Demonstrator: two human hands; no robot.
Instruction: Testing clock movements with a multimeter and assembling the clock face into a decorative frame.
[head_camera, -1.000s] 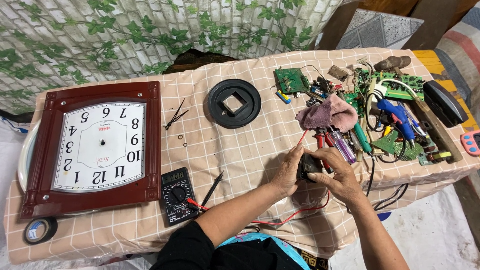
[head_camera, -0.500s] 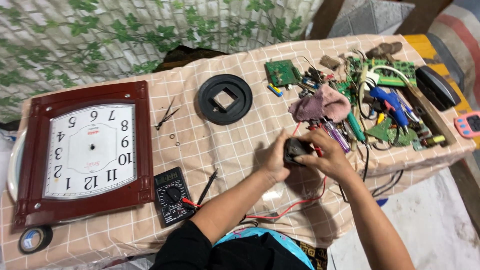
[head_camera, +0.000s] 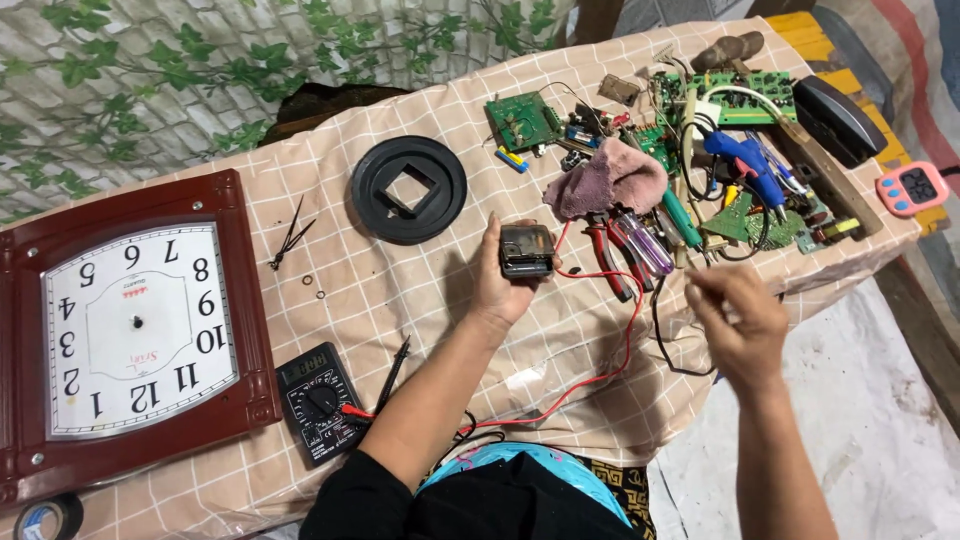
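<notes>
Since the earlier frame, the right hand (head_camera: 735, 318) had left the small black plastic clock movement box (head_camera: 526, 249) and drifted aside, blurred, fingers seemingly pinched empty, while the left hand (head_camera: 503, 282) alone gripped that light, rigid, probably delicate box by its edges above the checked tablecloth (head_camera: 400, 290).

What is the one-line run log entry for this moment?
left hand: holds small black clock movement | right hand: empty, blurred, raised near table edge | wall clock: flat, no hands | multimeter: on table
</notes>
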